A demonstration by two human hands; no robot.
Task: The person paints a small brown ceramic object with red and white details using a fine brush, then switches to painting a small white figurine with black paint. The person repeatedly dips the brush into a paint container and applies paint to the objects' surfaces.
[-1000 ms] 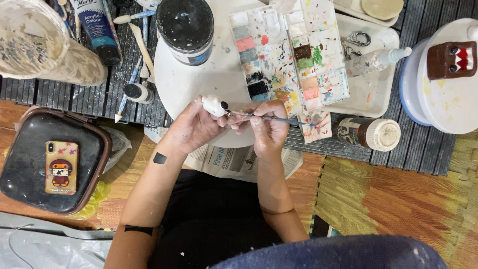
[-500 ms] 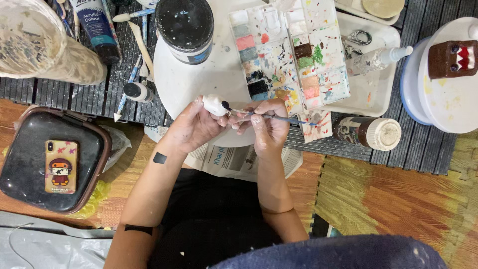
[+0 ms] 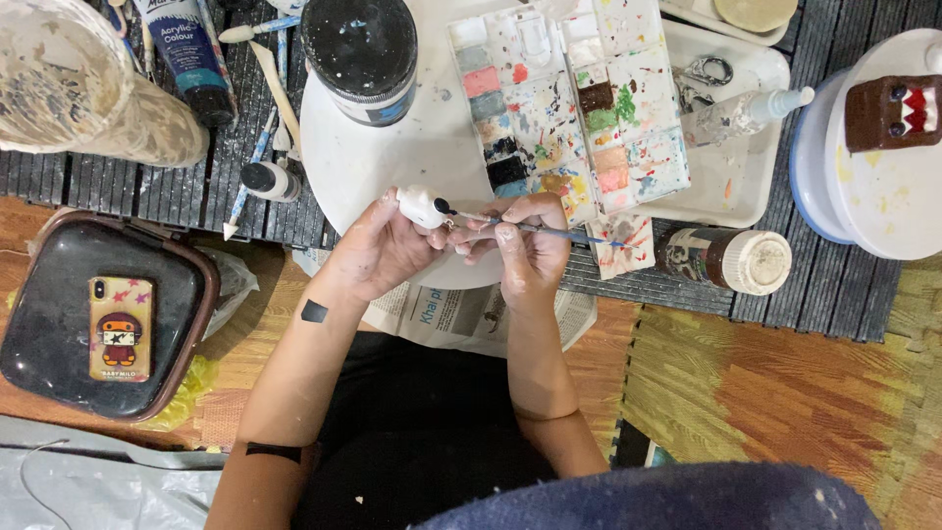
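The big white round board (image 3: pixel 392 147) is the middle of things. Its near part is bare, so a hand can slide there. At its far edge stands a jar with a black lid (image 3: pixel 360 54), which blocks that way. On its right side lies a messy paint tray (image 3: pixel 564 108), taking up that room. Left of the board, a small bottle (image 3: pixel 267 181) and loose brushes (image 3: pixel 265 79) are in the way. Just below the board, newspaper (image 3: pixel 451 316) lies flat, easy to pass over.

light: bright, even | shadows: soft | focus: sharp | glare: none
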